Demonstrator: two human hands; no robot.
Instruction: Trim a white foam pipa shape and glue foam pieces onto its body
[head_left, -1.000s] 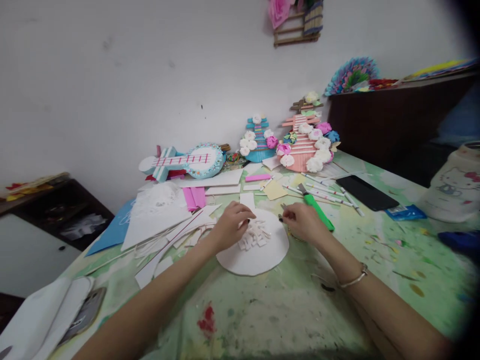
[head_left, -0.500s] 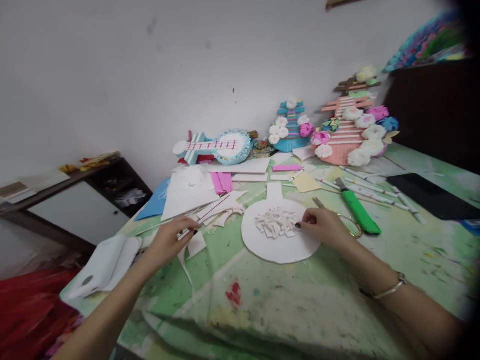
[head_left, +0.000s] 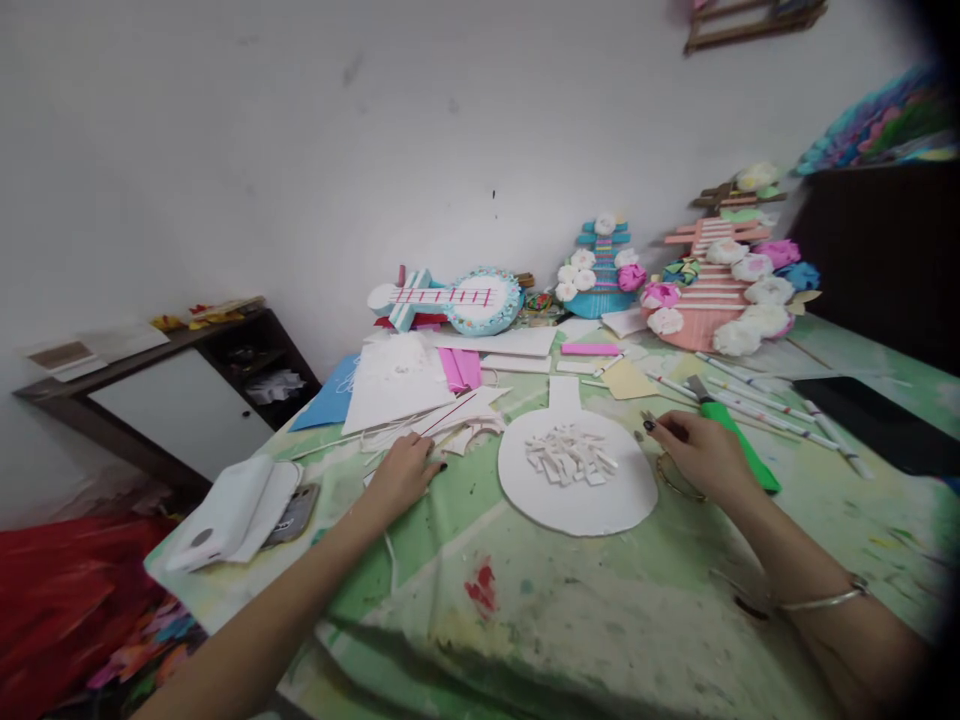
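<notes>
On the left, my left hand [head_left: 405, 475] rests low over a pile of white foam scraps [head_left: 457, 430]. Its thumb is apart from the fingers, whose tips are partly hidden. My right hand [head_left: 694, 450] is closed in a pinch at small scissors with gold handles [head_left: 679, 482]; a handle loop shows under the fingers and the blade tip peeks out ahead. Between the hands lies a round white foam board with a short neck [head_left: 517, 485]. Heaped on its middle are many small white foam pieces [head_left: 570, 455].
A green utility knife [head_left: 739, 440], striped paper sticks [head_left: 772, 405] and a black tablet [head_left: 885, 420] lie right. Behind stand a blue-and-white instrument model [head_left: 450, 300] and flower-covered ones [head_left: 720, 290]. At left are a white case [head_left: 232, 510] and a phone [head_left: 292, 515].
My right hand has left the foam pieces and moved right to the scissors, which have turned. The left hand has shifted forward onto the scraps. The view has swung slightly.
</notes>
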